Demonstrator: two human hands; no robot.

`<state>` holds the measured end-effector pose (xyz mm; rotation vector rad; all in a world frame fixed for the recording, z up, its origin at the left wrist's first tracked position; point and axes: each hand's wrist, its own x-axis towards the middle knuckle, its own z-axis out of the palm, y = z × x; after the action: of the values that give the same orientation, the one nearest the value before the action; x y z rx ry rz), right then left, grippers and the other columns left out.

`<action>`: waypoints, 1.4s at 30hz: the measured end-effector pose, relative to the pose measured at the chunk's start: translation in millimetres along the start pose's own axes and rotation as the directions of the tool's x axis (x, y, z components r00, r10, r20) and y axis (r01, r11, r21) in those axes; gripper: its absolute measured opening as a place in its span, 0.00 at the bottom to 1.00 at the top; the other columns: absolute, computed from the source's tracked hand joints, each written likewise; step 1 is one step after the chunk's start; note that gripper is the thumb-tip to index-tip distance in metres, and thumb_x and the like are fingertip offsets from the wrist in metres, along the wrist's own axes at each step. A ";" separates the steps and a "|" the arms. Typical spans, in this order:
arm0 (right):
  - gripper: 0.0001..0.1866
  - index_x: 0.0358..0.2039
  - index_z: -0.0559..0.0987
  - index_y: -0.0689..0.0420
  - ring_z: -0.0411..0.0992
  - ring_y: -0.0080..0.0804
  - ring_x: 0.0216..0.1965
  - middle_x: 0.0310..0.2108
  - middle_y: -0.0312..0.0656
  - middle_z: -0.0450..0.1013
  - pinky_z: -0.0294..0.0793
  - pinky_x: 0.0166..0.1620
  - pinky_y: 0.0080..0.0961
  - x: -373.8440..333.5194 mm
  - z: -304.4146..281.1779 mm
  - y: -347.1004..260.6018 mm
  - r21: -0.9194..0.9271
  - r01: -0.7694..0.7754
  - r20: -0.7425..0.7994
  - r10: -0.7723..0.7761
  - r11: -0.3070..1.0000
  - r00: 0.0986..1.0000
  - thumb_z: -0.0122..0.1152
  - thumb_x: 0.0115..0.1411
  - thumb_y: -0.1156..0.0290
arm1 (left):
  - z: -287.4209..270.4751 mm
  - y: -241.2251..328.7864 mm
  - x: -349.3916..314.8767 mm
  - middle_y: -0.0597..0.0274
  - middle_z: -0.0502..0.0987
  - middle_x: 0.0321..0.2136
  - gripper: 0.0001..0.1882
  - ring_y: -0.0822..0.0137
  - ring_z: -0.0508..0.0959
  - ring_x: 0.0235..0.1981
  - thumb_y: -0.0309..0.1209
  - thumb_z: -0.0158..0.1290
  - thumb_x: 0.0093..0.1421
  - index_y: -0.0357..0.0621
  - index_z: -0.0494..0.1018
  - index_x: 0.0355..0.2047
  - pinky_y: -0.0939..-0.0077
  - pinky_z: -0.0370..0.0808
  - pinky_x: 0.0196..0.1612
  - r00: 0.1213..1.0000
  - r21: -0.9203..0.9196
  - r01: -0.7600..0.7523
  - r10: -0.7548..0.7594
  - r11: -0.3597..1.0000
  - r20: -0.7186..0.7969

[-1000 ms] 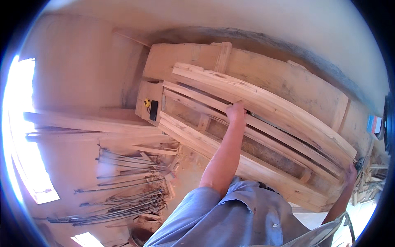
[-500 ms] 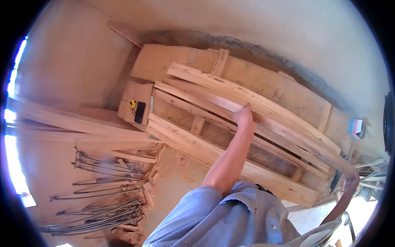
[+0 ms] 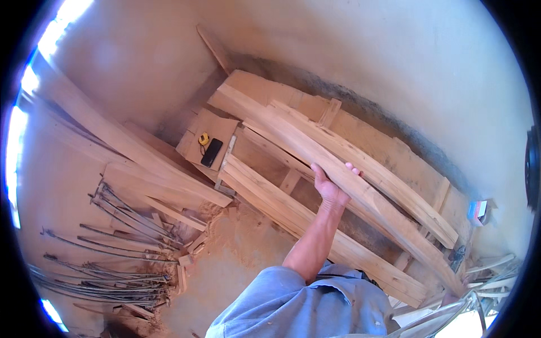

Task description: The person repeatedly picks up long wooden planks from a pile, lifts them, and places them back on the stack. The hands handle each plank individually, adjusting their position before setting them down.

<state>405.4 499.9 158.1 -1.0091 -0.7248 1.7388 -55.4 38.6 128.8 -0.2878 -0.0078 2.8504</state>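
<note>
Fingers (image 3: 354,168) of left hand (image 3: 333,190) are gripping long pale-brown wooden beam (image 3: 298,142); right hand (image 3: 450,297) is showing near right end, finger state unclear.

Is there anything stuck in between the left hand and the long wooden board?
No, nothing I can see. The left hand is right on the long wooden board, cupping it from below. Another plank lies just beyond it, not in between. The right hand is too dim to tell.
</note>
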 end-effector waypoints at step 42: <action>0.13 0.26 0.76 0.57 0.74 0.45 0.34 0.27 0.45 0.74 0.73 0.46 0.50 -56.3 -143.3 36.3 0.196 -0.086 0.123 0.063 0.977 0.990 0.55 0.58 0.60 | -57.6 6.1 -165.9 0.48 0.75 0.26 0.32 0.52 0.74 0.29 0.61 0.44 0.55 0.41 0.74 0.35 0.54 0.72 0.34 0.948 0.331 -0.205 0.271 0.921 -0.166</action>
<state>525.9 438.0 76.5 -0.8117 -0.5758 1.9062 110.6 -13.7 104.5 -0.5517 0.5502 2.9813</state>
